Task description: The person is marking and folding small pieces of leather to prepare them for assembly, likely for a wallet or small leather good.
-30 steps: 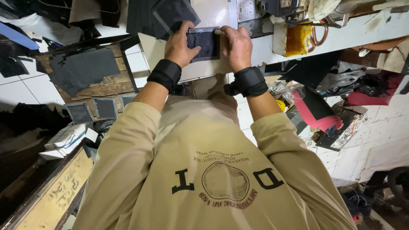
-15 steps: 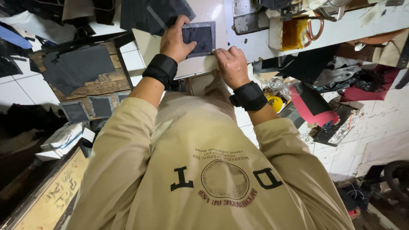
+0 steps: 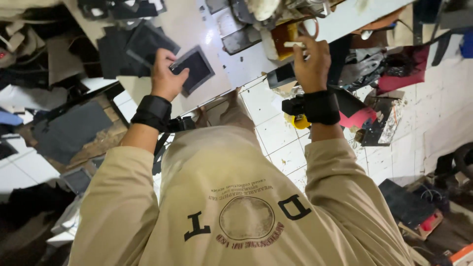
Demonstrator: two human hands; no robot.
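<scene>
My left hand (image 3: 166,74) grips the near left edge of a dark grey rectangular padded piece (image 3: 196,68), which lies flat on the white worktable (image 3: 231,69). My right hand (image 3: 310,60) is off to the right, at the table's front edge below the sewing machine (image 3: 261,15). Its fingers are closed around a small pale object (image 3: 292,44) that I cannot make out. Both wrists wear black bands. A pile of similar dark pieces (image 3: 133,44) lies just left of the held piece.
A wooden board with a dark sheet (image 3: 69,130) sits on the tiled floor at left. Under the table at right lie pink and black scraps (image 3: 362,118) and a yellow item (image 3: 299,121). More dark panels (image 3: 406,204) lie at lower right.
My right hand has let go of the dark piece and moved right to the table edge by the machine. My left hand has kept the piece and shifted it left.
</scene>
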